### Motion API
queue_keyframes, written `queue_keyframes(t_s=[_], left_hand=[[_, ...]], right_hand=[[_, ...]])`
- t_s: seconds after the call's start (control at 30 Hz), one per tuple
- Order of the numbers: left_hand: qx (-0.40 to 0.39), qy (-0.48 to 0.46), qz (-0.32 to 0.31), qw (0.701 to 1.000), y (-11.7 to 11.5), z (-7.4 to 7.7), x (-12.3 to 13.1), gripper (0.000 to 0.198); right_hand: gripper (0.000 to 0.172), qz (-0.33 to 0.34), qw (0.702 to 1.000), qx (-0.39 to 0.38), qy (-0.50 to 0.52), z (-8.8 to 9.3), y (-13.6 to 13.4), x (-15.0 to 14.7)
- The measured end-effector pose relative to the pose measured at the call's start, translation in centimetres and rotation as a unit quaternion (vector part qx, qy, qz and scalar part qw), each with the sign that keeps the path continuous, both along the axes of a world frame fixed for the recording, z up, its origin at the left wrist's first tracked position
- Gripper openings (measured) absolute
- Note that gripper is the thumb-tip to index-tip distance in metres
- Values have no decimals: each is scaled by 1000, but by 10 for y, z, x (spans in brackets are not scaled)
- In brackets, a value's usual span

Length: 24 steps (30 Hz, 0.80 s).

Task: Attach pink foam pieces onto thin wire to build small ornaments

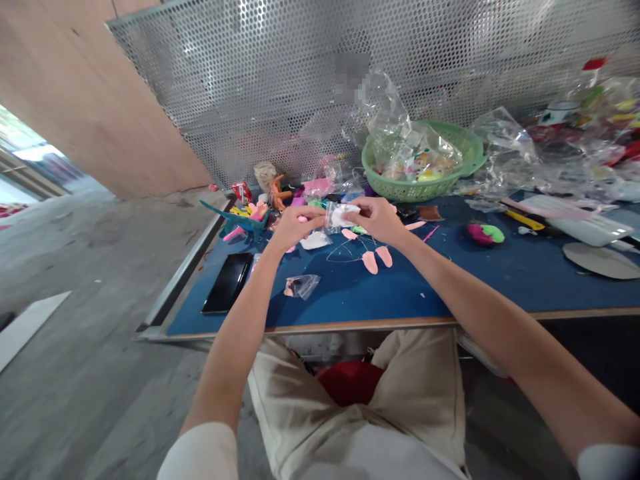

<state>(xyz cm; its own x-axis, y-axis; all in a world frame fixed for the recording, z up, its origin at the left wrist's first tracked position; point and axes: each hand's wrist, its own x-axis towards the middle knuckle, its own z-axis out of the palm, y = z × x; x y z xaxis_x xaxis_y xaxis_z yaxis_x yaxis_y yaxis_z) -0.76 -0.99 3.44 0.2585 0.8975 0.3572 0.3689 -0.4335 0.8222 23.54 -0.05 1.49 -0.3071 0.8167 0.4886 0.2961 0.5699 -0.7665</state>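
Both hands meet over the back of the blue table [350, 298]. A small clear bag with white material [343, 214] stretches between them. My left hand [299, 226] pinches the bag's left end, and my right hand [376, 217] grips its right side. Just below the bag, another white packet [315, 241] lies on the table. Flat pink pieces [371, 262] and thin wires sit in front of my right hand. Nearer the front edge is a small clear bag with a pinkish piece [300, 287].
A black phone [227, 283] and a teal rack [247, 222] are at the left. Behind stands a green basket [423, 191] with plastic bags. To the right lie a magenta and green lump [485, 234], a yellow cutter [524, 220] and a grey oval [600, 261].
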Motion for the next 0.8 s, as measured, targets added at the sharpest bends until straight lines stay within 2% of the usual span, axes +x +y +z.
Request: queue_keyframes(t_s=[0.27,0.43,0.57,0.7,0.8], left_hand=[[3,27,19,999,2,-6,2,28],[6,42,20,999,-3,-8,10,34],[24,62,1,998,-4,-7,11,34],[82,69,21,994,-2,-4,8,33],[126,62,63,988,-1,-4,7,32]], right_hand=[[29,-15,999,38,-20,2,-6,-3],[27,46,996,69,-15,0,-6,-4],[29,62,995,77,-29,-3,-8,-6],[31,85,991,86,-50,0,-11,-6],[30,41,995,83,-44,2,-12,-5]])
